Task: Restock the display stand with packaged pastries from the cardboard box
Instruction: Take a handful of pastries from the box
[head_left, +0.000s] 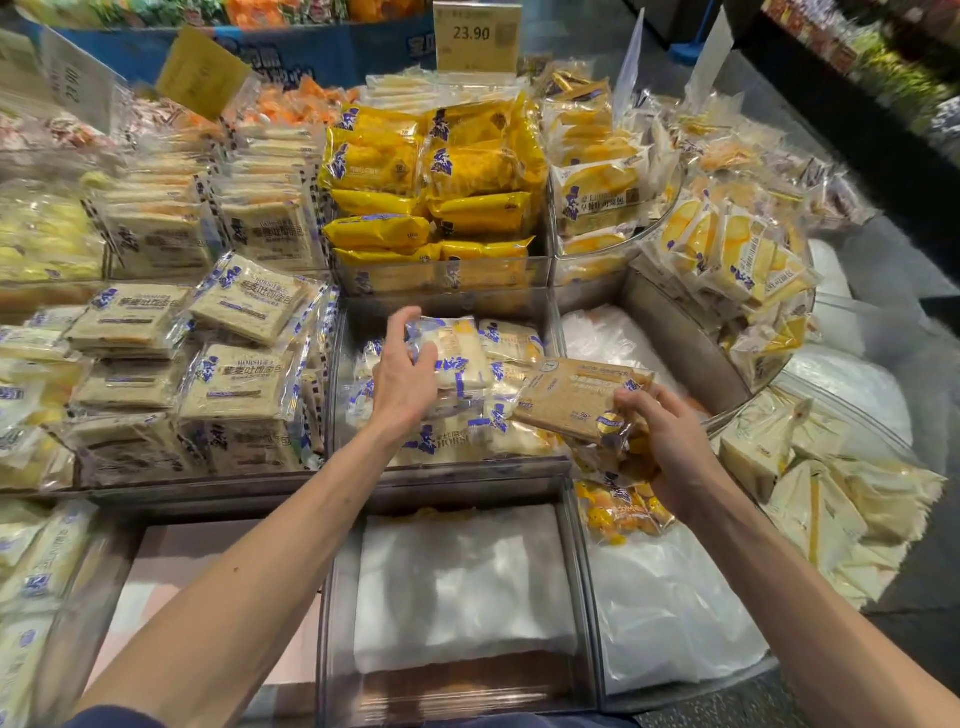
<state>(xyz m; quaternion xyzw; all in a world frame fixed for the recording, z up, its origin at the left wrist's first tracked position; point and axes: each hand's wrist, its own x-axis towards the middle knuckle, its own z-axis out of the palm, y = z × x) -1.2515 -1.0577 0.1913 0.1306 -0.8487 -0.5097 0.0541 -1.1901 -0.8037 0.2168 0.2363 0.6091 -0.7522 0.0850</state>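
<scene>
- Display stand (584, 597): tiered clear bins, most of them stocked. Cardboard box was not in view.
- Left hand (405, 371) reached into the middle bin (335, 395). Its thumb was raised and its fingers curled round the near-left edge of a white packet (457, 358), which lay on top of similar packets there.
- Right hand (672, 441) hung over that bin's right front corner. It pinched a brown packet (571, 397) at the near corner, thumb on top, fingers beneath. The packet was tilted, its far end free above the bin.
- Crinkled film showed under the right palm; could not tell whether more packets were held there.
- An orange packet (623, 512) lay just below the right wrist, on white plastic lining.
- Handling, judged: light goods, one hand each. The glossy film wrap was likely slippery.
- Contents looked soft, bread or cake, so squeezing across the face would probably dent them. Better to take hold at opposite edges and keep the packet flat.
- The brown packet looked flatter and stiffer than the white one, so the corner pinch seemed adequate, though it let the packet swing.
- Risk: stacked packets could slide on one another. Set them down flat rather than dropping them.
</scene>
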